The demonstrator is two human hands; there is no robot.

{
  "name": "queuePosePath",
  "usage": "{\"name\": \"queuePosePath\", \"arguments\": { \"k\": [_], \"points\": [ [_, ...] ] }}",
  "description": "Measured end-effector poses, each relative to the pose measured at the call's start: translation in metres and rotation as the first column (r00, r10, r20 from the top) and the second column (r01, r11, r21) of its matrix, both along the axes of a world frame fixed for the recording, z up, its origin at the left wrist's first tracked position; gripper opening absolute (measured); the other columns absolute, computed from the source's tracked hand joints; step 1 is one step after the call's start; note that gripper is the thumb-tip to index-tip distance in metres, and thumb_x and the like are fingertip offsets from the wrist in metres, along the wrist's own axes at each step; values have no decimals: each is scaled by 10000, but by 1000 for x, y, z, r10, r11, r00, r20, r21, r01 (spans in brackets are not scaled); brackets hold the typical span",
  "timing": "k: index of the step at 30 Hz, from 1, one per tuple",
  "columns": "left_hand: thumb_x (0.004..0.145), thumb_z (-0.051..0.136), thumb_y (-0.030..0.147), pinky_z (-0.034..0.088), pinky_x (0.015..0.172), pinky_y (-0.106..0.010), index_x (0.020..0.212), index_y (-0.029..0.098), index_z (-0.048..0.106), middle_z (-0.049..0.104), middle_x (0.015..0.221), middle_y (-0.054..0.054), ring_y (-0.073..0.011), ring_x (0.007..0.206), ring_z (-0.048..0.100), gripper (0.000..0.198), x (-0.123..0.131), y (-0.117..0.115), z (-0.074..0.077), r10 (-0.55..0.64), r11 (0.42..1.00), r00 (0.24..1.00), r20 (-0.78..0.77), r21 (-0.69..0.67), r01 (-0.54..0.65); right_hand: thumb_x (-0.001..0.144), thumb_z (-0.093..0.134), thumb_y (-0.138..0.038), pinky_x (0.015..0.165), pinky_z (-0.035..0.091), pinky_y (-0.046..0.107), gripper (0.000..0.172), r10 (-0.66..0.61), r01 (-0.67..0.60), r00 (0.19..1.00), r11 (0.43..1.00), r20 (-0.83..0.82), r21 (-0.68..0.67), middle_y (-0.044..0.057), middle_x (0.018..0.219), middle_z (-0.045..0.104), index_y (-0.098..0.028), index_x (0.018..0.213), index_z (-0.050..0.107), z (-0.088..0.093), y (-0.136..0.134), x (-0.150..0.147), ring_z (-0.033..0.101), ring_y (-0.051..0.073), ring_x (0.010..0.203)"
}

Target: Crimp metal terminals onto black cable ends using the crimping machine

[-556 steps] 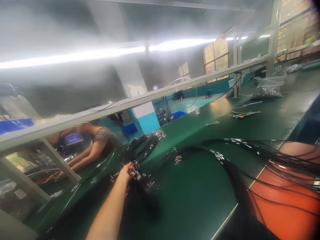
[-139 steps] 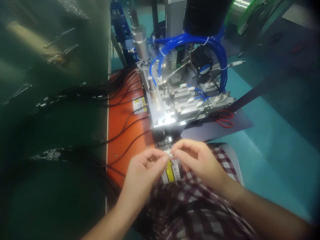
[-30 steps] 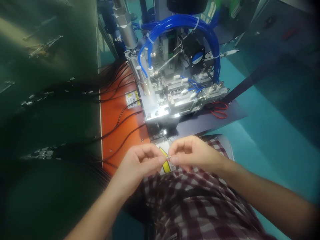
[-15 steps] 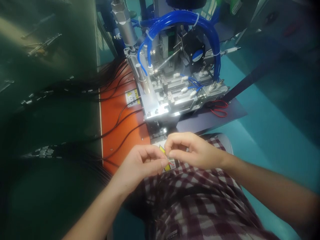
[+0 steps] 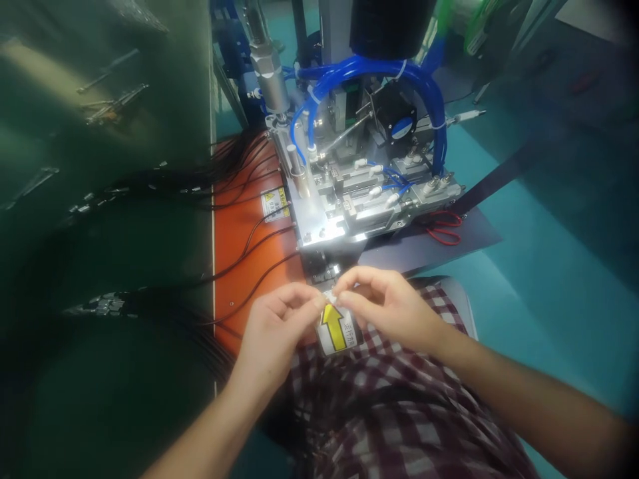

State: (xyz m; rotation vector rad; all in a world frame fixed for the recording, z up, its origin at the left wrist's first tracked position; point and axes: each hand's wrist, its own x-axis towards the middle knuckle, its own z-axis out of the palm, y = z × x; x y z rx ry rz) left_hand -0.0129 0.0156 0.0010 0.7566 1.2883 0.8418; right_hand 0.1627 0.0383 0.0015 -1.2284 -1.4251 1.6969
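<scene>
My left hand [image 5: 284, 316] is pinched closed, thumb against forefinger, above the near end of the machine. Facing it, my right hand [image 5: 384, 303] makes a similar pinch, its fingertips a short gap from the left ones. Whatever small thing lies between the fingertips is too tiny to make out. Just below both hands is a white label [image 5: 344, 332] with a yellow arrow, on the machine's near end. Beyond them stands the metal fixture [image 5: 349, 199] with its cylinders and blue air hoses [image 5: 359, 66].
Black cables with metal ends lie in bundles [image 5: 110, 304] on the green table [image 5: 150, 372] at left, several running over the orange plate [image 5: 239, 266]. Red-handled scissors [image 5: 444, 228] rest right of the fixture. A checkered cloth garment [image 5: 414, 399] covers my lap.
My hands have shifted slightly, uncovering more of the arrow label. The whole view has moved so that the machine sits a little lower and further right.
</scene>
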Motion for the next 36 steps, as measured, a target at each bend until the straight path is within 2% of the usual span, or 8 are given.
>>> {"name": "queuePosePath", "arguments": {
  "k": [6,16,20,26,28,30,33,36],
  "points": [
    [688,787,335,463,456,-196,668,144,651,573,582,16,-75,482,499,235,3,5,5,52,998,997,57,-45,-50,795,675,-275,466,372,201,148,-83,80,995,996,-62,-44,-25,656,563,-144,763,614,-3,-3,-11,460,71,514],
    [704,779,368,462,461,-178,703,157,657,535,536,39,-59,460,472,245,3,1,5,58,998,998,23,-38,-57,739,689,-211,454,376,192,113,-161,146,980,982,-118,-122,-26,627,570,-136,695,615,4,1,-15,471,59,484],
    [707,774,408,459,466,-190,704,159,648,538,547,32,-70,473,481,278,3,1,5,55,998,998,-7,-42,-55,715,725,-247,452,406,198,148,-170,146,975,975,-142,-169,-30,602,578,-134,700,631,7,2,-16,474,62,472],
    [714,773,382,445,462,-192,703,161,646,519,543,38,-68,471,460,255,4,0,3,69,997,998,11,-18,-69,761,670,-237,447,398,201,124,-170,155,980,977,-98,-145,-41,581,549,-146,705,607,4,-1,-17,464,63,453],
    [724,768,367,426,456,-179,702,161,649,535,558,35,-63,473,461,239,4,0,3,79,997,996,36,3,-79,813,620,-254,438,377,204,123,-162,157,985,984,-53,-87,-44,575,528,-159,739,595,1,-6,-18,456,71,453],
    [729,765,352,414,450,-170,713,165,650,525,548,44,-56,462,450,220,5,1,3,89,996,994,71,0,-89,859,567,-252,471,386,218,120,-153,151,988,985,25,80,-21,626,549,-171,772,585,-2,-12,-20,492,96,522],
    [730,764,345,401,439,-165,733,174,648,479,511,65,-48,439,408,206,6,1,6,97,995,991,87,-20,-96,886,518,-207,567,429,245,107,-152,102,980,938,129,332,29,766,603,-177,800,574,-1,-17,-21,548,136,676],
    [742,755,341,412,455,-174,731,169,647,500,541,53,-54,458,434,204,5,-1,6,73,997,995,67,-6,-72,893,509,-208,533,415,238,125,-148,100,979,947,137,305,13,719,587,-183,776,546,3,-17,-20,532,125,625]
  ]
}}
